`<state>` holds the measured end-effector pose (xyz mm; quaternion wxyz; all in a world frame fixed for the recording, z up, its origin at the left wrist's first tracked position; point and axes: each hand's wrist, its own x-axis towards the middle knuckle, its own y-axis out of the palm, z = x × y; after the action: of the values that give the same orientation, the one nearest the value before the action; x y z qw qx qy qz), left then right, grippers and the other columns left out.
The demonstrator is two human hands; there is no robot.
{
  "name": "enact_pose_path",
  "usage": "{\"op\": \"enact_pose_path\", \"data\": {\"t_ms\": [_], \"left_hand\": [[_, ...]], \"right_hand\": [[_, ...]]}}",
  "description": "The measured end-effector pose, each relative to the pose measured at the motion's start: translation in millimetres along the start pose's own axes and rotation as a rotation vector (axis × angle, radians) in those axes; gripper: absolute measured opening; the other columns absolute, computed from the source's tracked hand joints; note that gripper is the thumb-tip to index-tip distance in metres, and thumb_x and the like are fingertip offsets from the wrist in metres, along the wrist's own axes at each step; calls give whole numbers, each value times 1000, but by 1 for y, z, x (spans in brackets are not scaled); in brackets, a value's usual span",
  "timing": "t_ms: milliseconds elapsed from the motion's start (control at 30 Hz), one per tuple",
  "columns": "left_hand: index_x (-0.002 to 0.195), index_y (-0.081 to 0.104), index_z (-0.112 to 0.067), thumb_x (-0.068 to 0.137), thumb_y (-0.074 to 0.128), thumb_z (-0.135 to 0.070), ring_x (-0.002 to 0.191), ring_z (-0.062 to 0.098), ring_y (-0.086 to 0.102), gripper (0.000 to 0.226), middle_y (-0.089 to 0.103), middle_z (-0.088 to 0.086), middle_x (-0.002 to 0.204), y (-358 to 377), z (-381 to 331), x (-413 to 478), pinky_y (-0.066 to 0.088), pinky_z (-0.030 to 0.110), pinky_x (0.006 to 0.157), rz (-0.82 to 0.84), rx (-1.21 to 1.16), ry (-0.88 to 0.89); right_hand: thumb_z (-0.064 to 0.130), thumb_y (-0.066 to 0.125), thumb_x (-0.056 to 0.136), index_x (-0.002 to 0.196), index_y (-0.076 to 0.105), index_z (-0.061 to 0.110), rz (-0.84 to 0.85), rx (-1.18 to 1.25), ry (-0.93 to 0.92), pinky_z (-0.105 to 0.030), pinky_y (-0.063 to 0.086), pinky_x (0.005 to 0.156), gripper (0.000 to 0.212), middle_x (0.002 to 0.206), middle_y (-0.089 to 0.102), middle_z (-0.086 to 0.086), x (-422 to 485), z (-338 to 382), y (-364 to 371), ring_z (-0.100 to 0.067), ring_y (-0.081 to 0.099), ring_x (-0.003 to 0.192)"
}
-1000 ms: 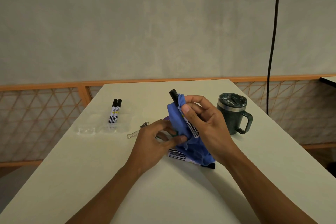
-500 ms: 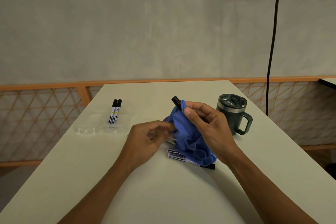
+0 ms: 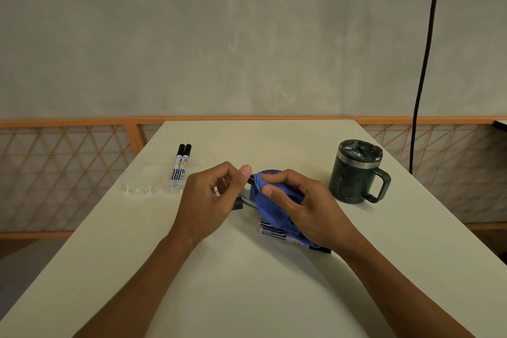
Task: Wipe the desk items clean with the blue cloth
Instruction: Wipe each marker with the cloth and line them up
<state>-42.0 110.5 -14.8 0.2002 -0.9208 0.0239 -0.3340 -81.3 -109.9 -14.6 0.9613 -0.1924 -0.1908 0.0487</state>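
Visibly crumpled blue cloth [image 3: 264, 210], right hand [image 3: 304, 210] gripping.

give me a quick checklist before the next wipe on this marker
1. grip of right hand on blue cloth: ok, fingers curled round it.
2. cloth wrapped round held marker: ok, only its black tip shows.
3. left hand holding that marker: cannot tell, fingers curled beside the tip.
4. lying marker free of the cloth: not ok, cloth drapes over it.
5. mug upright, apart from both hands: ok.
6. two markers side by side, out of the way: ok.
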Motion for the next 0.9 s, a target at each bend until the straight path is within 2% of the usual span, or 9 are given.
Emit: {"op": "enact_pose_path", "data": {"t_ms": [67, 233, 333, 400, 500, 533, 667, 800, 900], "left_hand": [[77, 65, -20, 105, 60, -49, 60, 21, 48, 41, 54, -3, 65, 0, 1, 0, 42, 45, 56, 8, -10, -6], [84, 69, -15, 104, 62, -45, 67, 31, 54, 36, 60, 1, 71, -1, 6, 1, 47, 51, 63, 29, -69, -50], [87, 71, -17, 103, 63, -42, 68, 31, 56, 31, 64, 0, 74, -1, 9, 2, 49, 51, 63, 28, -77, -56], [88, 72, -18, 103, 64, -39, 66, 24, 56, 27, 65, -2, 74, 0, 9, 2, 49, 44, 59, 24, -66, -49], [88, 73, -21, 104, 66, -33, 62, 15, 54, 22, 66, -5, 73, 2, 6, 0, 41, 18, 56, 31, -29, -27], [88, 73, -21, 104, 66, -33, 62, 15, 54, 21, 67, -5, 73, 2, 5, -1, 40, 15, 57, 36, -13, -19], [87, 72, -23, 102, 64, -33, 60, 15, 52, 20, 66, -7, 72, 4, 0, -1, 38, 16, 58, 38, 7, 20], [86, 72, -23, 102, 65, -32, 62, 16, 53, 19, 66, -5, 72, 0, -4, -1, 37, 16, 57, 42, 8, 27], [88, 71, -23, 101, 65, -27, 63, 14, 52, 15, 62, -9, 72, -3, -4, 0, 36, 14, 57, 43, 34, 33]], "right_hand": [[34, 66, 105, 124, 74, 30, -9, -30, -5, -37, 59, 96, 21, 122, 74, 14, 0, -1, 0, -11, 70, 114], [35, 67, 105, 126, 74, 31, -4, -66, -20, -34, 61, 92, 23, 123, 73, 16, 0, -3, -1, -10, 71, 113], [35, 66, 105, 122, 75, 30, -6, -114, -45, -28, 60, 90, 19, 117, 73, 21, 0, -3, -1, -6, 70, 110], [37, 65, 106, 120, 73, 32, 5, -203, -60, -23, 57, 87, 17, 113, 72, 23, 1, -3, -2, -5, 69, 106], [43, 54, 110, 119, 63, 35, 75, -451, -111, -23, 51, 76, 15, 103, 67, 19, 1, -3, 1, -9, 64, 93], [45, 49, 112, 117, 59, 35, 106, -539, -116, -26, 50, 75, 15, 98, 65, 18, 1, -4, 3, -11, 62, 88], [45, 31, 115, 101, 52, 24, 174, -696, -105, -33, 44, 71, 33, 80, 56, 13, 2, 0, 8, -17, 55, 73], [62, 9, 107, 101, 49, 27, 177, -750, -125, -44, 49, 77, 53, 88, 56, 9, 3, -1, 7, -19, 54, 77], [59, 14, 111, 91, 43, 32, 199, -651, -95, -32, 40, 71, 44, 83, 56, 16, 0, -1, 2, -15, 51, 77]]}}
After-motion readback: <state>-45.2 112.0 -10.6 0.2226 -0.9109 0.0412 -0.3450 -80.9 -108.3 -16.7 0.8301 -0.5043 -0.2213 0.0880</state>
